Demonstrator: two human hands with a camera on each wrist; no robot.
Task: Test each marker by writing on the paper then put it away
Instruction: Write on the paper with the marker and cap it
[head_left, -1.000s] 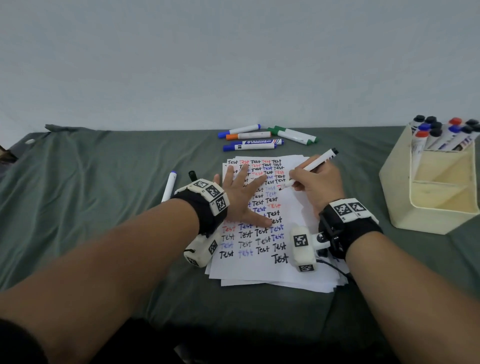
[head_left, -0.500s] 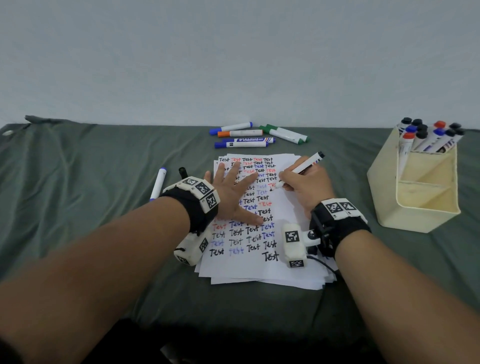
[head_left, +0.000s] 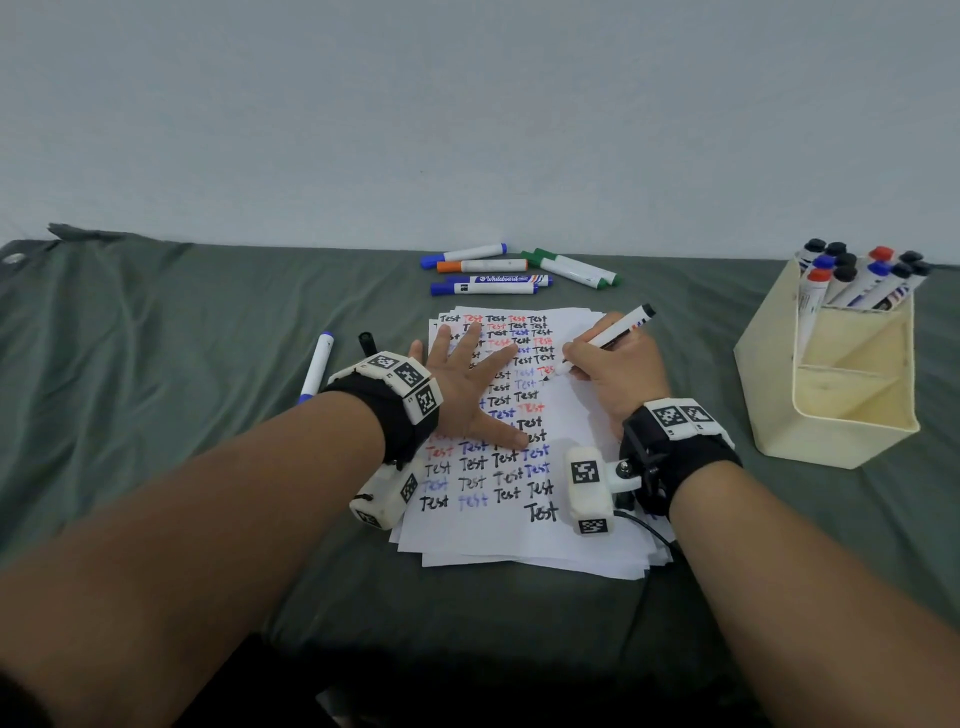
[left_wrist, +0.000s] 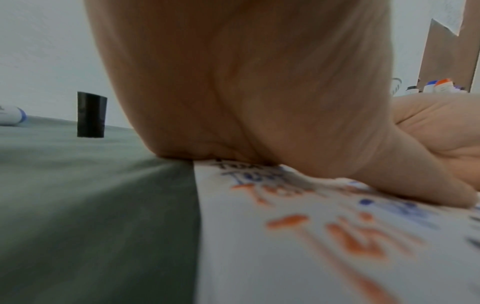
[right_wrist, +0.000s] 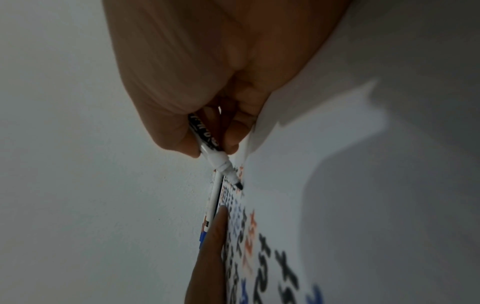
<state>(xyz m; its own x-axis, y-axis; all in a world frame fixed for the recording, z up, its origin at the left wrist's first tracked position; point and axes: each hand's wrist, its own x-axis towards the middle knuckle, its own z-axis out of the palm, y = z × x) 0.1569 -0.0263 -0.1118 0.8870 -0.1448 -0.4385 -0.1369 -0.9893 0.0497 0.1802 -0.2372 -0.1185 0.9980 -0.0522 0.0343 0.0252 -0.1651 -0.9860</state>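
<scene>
Black-tipped and light, the marker (head_left: 608, 338) sits pinched low on its stiff, slick barrel in my right hand (head_left: 618, 371), nib at the paper (head_left: 587, 415), which I judge flimsy, so my left hand (head_left: 467, 395) presses it flat, fingers (head_left: 480, 332) released.

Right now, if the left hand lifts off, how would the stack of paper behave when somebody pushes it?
The stack of paper would probably slide apart, since its sheets already lie fanned at the lower edge. It looks thin and floppy, so it may buckle on the wrinkled green cloth. The left hand, pressed flat on it, likely keeps it from shifting.
</scene>
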